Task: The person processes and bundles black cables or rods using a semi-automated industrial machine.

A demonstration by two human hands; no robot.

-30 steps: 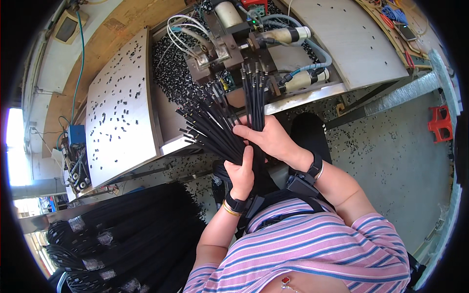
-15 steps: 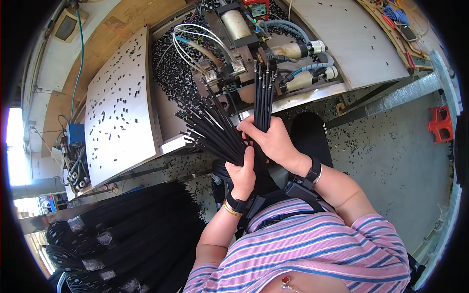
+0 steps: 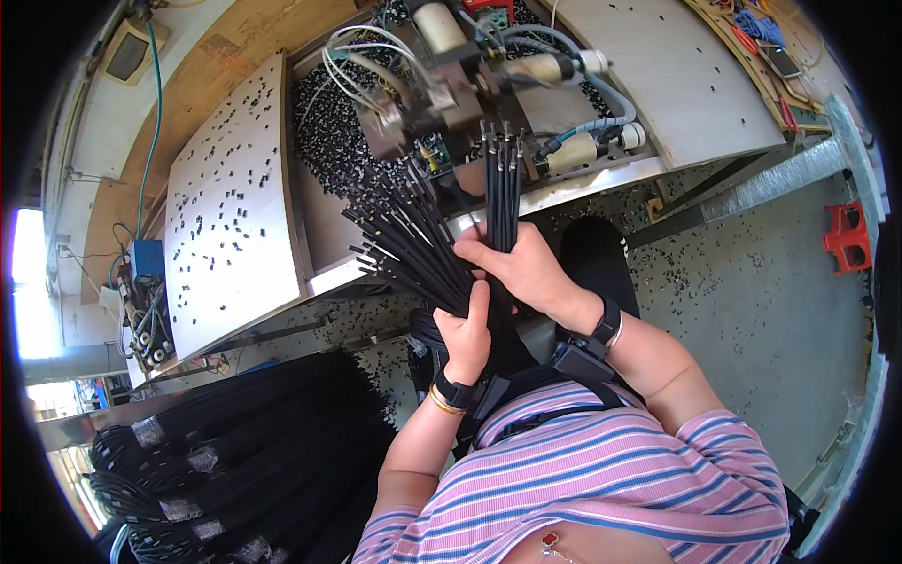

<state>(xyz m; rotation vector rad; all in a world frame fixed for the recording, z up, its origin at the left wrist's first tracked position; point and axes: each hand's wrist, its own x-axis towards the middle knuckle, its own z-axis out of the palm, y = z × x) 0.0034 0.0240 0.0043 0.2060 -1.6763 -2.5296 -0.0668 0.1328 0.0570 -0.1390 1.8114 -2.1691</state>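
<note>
My left hand (image 3: 464, 336) is closed round a thick fan of black cables (image 3: 404, 240), whose short bare ends spread toward the upper left. Beside it, my right hand (image 3: 526, 268) grips a smaller bunch of black cables (image 3: 504, 188) standing nearly upright, ends level with the front of the machine (image 3: 442, 117). One cable between the two bunches runs up toward the machine, near my right thumb; whether its tip touches the machine cannot be seen. The fingers under both bunches are mostly hidden. Part of the machine head is smeared by motion.
Black offcuts fill the machine tray (image 3: 319, 197) and dot the left white panel (image 3: 225, 207) and the floor (image 3: 733, 273). Bundled black cables (image 3: 254, 451) hang at lower left. A red stool (image 3: 847, 240) stands at right. Tools and a phone (image 3: 782, 62) lie at upper right.
The machine's block with its hoses and upper cylinder has shifted up and left and is blurred. My right hand's bunch has moved slightly left; my left hand is nearly still.
</note>
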